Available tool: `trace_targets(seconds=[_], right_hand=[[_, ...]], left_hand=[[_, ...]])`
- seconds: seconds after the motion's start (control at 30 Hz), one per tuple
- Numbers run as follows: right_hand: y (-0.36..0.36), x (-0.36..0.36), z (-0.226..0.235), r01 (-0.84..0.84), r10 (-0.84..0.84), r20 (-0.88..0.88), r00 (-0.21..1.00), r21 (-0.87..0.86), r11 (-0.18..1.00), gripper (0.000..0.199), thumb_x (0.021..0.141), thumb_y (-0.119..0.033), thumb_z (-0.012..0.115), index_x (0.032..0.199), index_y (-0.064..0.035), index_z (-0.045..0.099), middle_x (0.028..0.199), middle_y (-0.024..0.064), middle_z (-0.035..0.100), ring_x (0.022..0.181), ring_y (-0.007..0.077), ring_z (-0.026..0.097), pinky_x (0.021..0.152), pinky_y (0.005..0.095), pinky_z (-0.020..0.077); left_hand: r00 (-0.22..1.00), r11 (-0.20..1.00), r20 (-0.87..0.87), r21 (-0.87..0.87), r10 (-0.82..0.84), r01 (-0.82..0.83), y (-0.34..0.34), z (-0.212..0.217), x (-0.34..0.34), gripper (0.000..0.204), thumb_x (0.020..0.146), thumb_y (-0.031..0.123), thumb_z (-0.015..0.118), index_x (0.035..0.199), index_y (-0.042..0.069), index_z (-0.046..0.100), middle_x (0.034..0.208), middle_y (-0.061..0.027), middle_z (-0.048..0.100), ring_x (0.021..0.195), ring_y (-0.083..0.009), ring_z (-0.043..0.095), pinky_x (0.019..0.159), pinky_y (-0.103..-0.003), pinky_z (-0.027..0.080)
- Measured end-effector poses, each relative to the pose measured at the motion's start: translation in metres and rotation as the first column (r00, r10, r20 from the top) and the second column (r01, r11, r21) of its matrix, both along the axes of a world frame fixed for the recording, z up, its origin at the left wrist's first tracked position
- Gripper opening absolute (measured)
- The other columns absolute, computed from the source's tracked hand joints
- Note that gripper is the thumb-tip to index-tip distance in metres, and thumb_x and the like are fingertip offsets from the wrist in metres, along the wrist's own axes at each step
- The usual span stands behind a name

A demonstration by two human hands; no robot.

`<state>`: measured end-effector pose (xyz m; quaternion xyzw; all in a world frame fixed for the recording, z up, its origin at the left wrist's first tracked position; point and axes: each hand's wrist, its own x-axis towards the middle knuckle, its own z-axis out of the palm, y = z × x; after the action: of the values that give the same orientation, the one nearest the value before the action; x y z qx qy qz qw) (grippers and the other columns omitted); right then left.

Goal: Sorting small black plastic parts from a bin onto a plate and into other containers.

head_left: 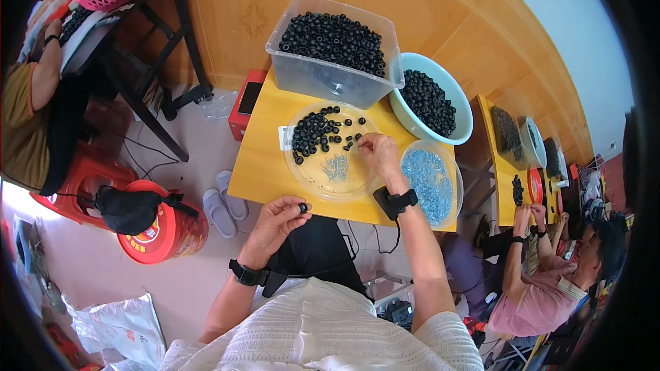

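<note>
My left hand is closed in a pinch on a small black ring-shaped part, just off the near edge of the yellow table. Over the right side of a round clear tray, my right hand is closed, thumb and fingertips together; whatever they hold is too small or hidden to name. A cluster of loose black round parts lies on the tray's far half. Nearer to me is a little pile of thin silvery pieces. Right of my hand stands a clear tub with many small bluish-silver pieces.
A clear plastic bin and a light blue basin, both holding black parts, stand at the back. A dark phone lies on a red box at left. Slippers and a red bucket are on the floor. Other people work on both sides.
</note>
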<state>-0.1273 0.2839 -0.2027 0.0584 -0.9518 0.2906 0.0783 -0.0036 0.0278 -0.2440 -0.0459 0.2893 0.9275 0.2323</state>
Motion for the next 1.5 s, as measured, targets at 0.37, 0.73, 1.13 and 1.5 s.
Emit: trace_targets(seconds=[0.37,0.73,1.13,1.5], right_hand=[[-0.014,-0.01,-0.01,-0.128,0.139,-0.086,0.987,0.125,0.984,0.019,0.064,0.007,0.058,0.08,-0.0005,0.065,0.077,0.0172,0.061,0.071,0.0301,0.061,0.067,0.0348,0.0488],[-0.013,0.03,0.015,0.18,0.192,0.206,0.959,-0.973,0.146,0.011,0.08,0.002,0.054,0.09,0.0025,0.058,0.084,0.0105,0.063,0.075,0.0199,0.065,0.073,0.0311,0.0545],[-0.015,0.079,0.028,0.131,0.157,0.156,0.975,-0.978,0.16,0.021,0.08,0.003,0.059,0.101,0.0035,0.059,0.089,0.0085,0.064,0.078,0.0151,0.063,0.072,0.027,0.0526],[-0.017,0.112,0.036,0.129,0.213,0.188,0.959,-0.956,0.264,0.02,0.079,0.005,0.059,0.098,0.0026,0.063,0.086,0.0051,0.063,0.077,0.0128,0.061,0.072,0.024,0.048]], left_hand=[[1.0,1.0,-0.007,-0.015,-0.007,0.007,0.0,0.005,0.001,0.017,0.085,0.002,0.057,0.102,-0.001,0.059,0.096,-0.0142,0.064,0.083,-0.0185,0.065,0.074,-0.024,0.055],[0.999,0.999,-0.033,-0.049,-0.022,0.02,0.007,0.013,-0.001,0.018,0.086,0.003,0.056,0.103,0.0,0.059,0.097,-0.013,0.064,0.083,-0.0172,0.065,0.075,-0.023,0.054],[0.993,0.993,-0.064,-0.082,-0.095,0.09,0.029,0.03,-0.009,0.019,0.087,0.005,0.056,0.104,0.0,0.058,0.098,-0.0122,0.064,0.084,-0.0162,0.064,0.075,-0.023,0.054],[0.989,0.988,-0.097,-0.118,-0.109,0.098,0.049,0.036,-0.018,0.019,0.087,0.005,0.056,0.105,0.001,0.058,0.099,-0.0098,0.063,0.085,-0.0164,0.064,0.075,-0.023,0.053]])
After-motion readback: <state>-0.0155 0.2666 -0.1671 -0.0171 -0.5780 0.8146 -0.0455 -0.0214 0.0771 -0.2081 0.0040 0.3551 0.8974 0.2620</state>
